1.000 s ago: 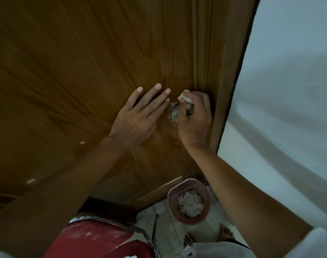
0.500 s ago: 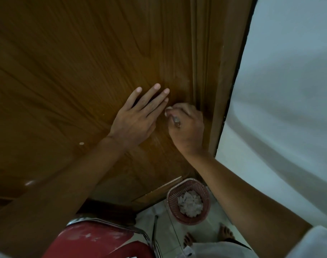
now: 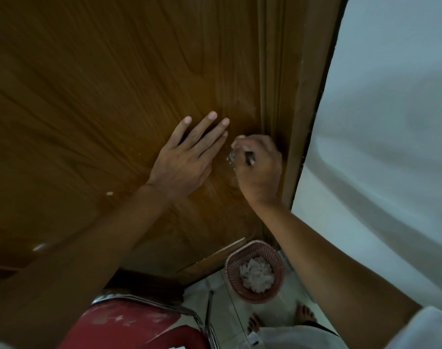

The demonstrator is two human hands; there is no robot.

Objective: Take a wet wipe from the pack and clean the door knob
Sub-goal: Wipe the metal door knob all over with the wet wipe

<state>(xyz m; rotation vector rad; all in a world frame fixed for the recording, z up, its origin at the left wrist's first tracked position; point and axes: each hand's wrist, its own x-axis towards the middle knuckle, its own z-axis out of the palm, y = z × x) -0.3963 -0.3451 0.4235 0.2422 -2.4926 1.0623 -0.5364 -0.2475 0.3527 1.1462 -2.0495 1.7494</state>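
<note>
My right hand (image 3: 259, 167) is closed around the door knob (image 3: 232, 155) at the right edge of the brown wooden door (image 3: 114, 96). A white wet wipe (image 3: 240, 144) is bunched under its fingers, and only a sliver of metal knob shows at the left of the fist. My left hand (image 3: 187, 159) lies flat on the door just left of the knob, fingers spread, holding nothing. The pack of wipes is out of view.
A pink plastic basket (image 3: 230, 273) holding crumpled white wipes stands on the tiled floor below the knob. A red chair seat with a metal frame (image 3: 139, 326) is at the bottom left. My bare feet (image 3: 304, 314) and a white wall (image 3: 391, 122) are on the right.
My right hand has turned and shifted over the knob with the wipe, first covering it fully, now showing a bit of metal at the left. My left hand stays flat on the door.
</note>
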